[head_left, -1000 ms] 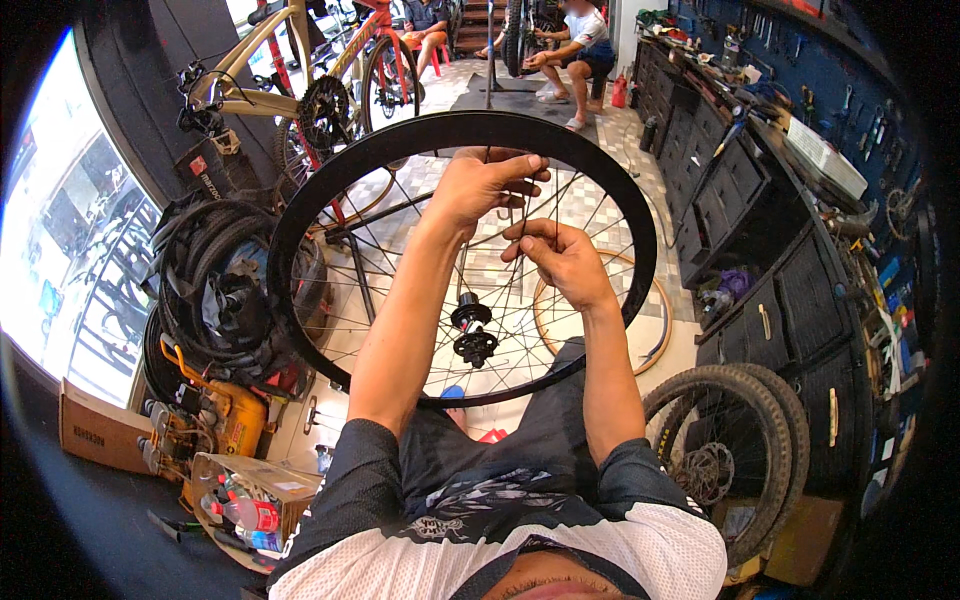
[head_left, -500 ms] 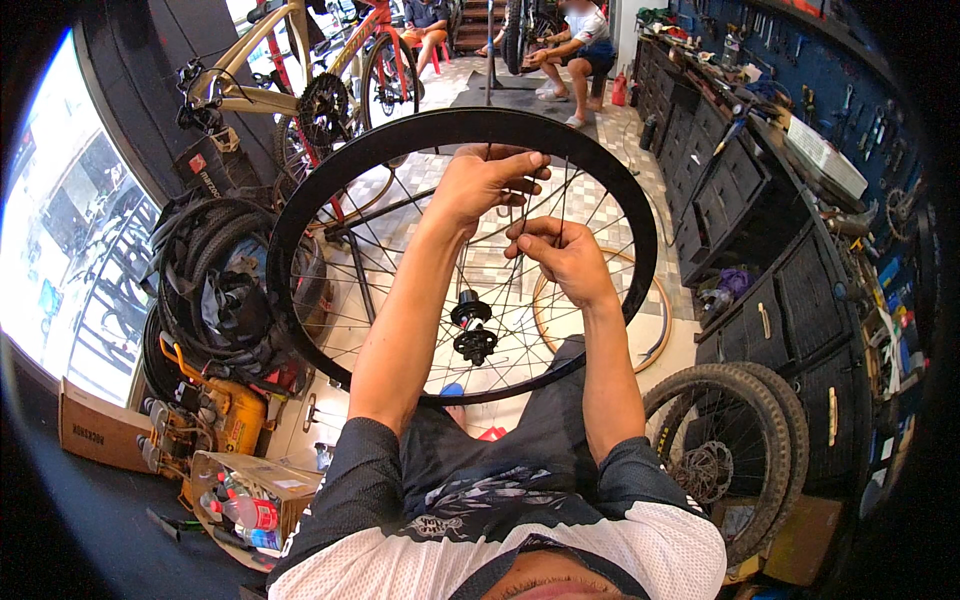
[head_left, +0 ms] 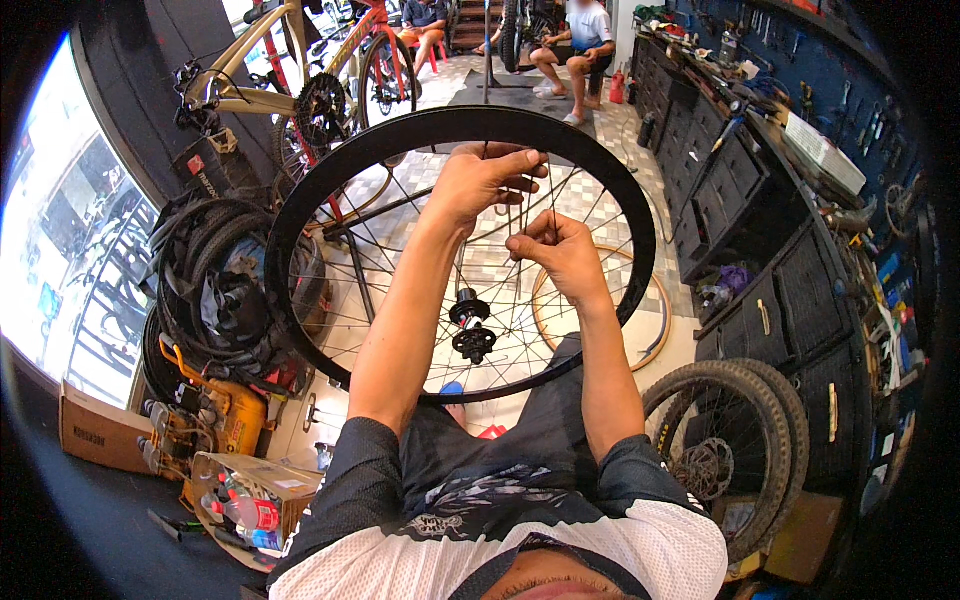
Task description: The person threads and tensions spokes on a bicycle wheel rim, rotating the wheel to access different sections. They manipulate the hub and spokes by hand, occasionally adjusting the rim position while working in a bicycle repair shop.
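Observation:
A black deep-rimmed bicycle wheel (head_left: 640, 270) is held tilted before me, its far rim higher in view. Thin black spokes run from the rim to a black hub (head_left: 473, 330) near the bottom middle. My left hand (head_left: 485, 185) reaches through to the far part of the wheel, just inside the rim, with thumb and fingers closed on a spoke there. Below it and to the right, my right hand (head_left: 560, 255) pinches a spoke between thumb and forefinger. The exact fingertip contact of the left hand is partly hidden.
Bicycle tyres (head_left: 215, 260) hang in a heap at left, above a yellow machine (head_left: 235, 415) and a cardboard box (head_left: 105, 430) on the floor. Mountain bike wheels (head_left: 720, 450) stand at right beside dark drawers (head_left: 730, 200). Behind, a seated person (head_left: 585, 50) is near a work stand.
My right hand's fingers have drawn together and shifted slightly on the spoke. My left hand has stayed almost in place. The person in the background has sat more upright.

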`<state>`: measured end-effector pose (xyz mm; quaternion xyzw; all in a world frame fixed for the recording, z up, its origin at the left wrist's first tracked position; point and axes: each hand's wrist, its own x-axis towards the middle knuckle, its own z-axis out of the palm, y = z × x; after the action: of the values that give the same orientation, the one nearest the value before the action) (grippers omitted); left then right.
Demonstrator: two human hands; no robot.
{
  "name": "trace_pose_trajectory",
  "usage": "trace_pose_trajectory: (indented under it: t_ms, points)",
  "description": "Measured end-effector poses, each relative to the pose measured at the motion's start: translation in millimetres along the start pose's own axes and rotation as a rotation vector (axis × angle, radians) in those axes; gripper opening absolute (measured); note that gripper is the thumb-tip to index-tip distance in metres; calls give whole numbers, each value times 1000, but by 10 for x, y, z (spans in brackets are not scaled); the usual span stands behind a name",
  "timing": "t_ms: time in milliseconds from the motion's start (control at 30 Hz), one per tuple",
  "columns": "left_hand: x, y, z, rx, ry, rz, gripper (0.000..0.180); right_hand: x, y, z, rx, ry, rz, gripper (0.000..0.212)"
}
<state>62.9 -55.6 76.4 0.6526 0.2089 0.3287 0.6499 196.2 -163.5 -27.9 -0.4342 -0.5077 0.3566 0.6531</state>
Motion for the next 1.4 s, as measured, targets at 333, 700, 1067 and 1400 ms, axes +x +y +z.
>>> trace_pose_trajectory:
  t_ms: [333,700,1067,1400]
  points:
    - [-286,-300,12,113,164,242,42,-620,-474,-151,-246,182,-159,24]
    - [-798,-646,-7,246,278,386,54,-676,-696,-957,-374,514,-332,53]
    - [-1175,-638,-297,227,171,296,58,172,-90,-1574,-641,579,-33,82]
    - [-1923,-588,-1126,1323,230,-78,26,169,44,-1580,-652,632,-136,75]
